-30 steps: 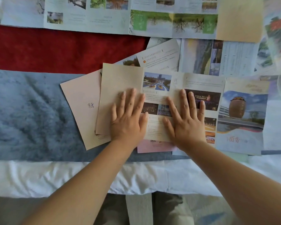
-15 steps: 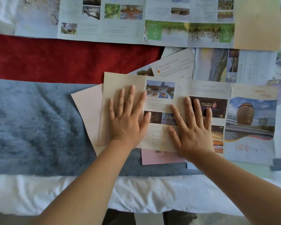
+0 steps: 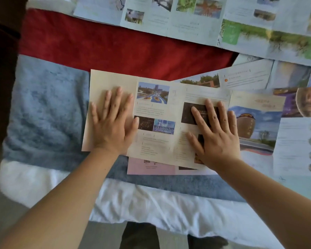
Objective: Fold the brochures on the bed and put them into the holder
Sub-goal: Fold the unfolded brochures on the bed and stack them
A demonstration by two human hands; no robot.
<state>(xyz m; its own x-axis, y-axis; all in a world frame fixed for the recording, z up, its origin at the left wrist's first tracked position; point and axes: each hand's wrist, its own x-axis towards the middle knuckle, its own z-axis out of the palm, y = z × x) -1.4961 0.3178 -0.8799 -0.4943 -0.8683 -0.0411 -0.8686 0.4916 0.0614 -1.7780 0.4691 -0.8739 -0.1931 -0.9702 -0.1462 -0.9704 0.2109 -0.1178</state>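
Note:
A cream brochure [image 3: 154, 112] with photo panels lies unfolded on the bed, stretching right to a panel showing a round brown building [image 3: 257, 126]. My left hand [image 3: 113, 126] lies flat, fingers spread, on its blank left panel. My right hand [image 3: 215, 135] presses flat on a middle panel with dark photos. A pink sheet [image 3: 151, 167] pokes out from under the brochure's near edge. No holder is in view.
More unfolded brochures lie around: a long one [image 3: 196, 20] along the top, a white text one [image 3: 246, 78] behind, another [image 3: 298, 146] at the right. Beneath are a grey-blue blanket [image 3: 45, 112], a red blanket [image 3: 106, 47] and the white sheet [image 3: 142, 200] at the bed's near edge.
Both hands have slid apart across the brochure, the left one leftward and the right one rightward. The pink sheet that stuck out at the left is now covered. The camera has moved closer.

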